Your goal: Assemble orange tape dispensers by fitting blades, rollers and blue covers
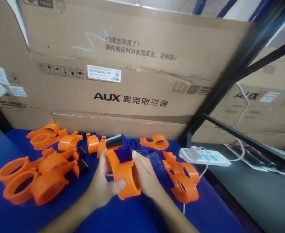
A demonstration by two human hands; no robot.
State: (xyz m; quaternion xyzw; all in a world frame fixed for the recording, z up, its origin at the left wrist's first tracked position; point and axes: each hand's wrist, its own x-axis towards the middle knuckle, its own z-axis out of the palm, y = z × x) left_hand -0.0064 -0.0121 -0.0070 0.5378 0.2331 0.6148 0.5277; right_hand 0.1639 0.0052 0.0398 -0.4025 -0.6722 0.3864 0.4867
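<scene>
Our forearms rise from the near edge of the surface point(123, 221) and slant inward until the hands meet above its middle. There we hold a dispenser point(129, 179), orange ring toward us, its black-edged head tilted up. The left hand point(100, 187) has its fingers clamped on the dispenser's left side, thumb lying across the ring. The right hand point(147, 176) is clamped on the right side, thumb pointing away from us near the blue part; its other fingers are mostly hidden.

Besides that one, we count about twelve loose dispensers point(47, 191): four overlapping toward the left edge, two behind them, three along the far edge toward the middle, one far right of the middle, and two stacked near the right edge. Blue pieces point(160, 168) lie around the right hand, too covered to count.

Two boxes point(142, 84) stand beyond, one behind the far edge, one to the right; we cannot see inside. At the right edge, a strip point(215, 157) carries one plug point(195, 152).
</scene>
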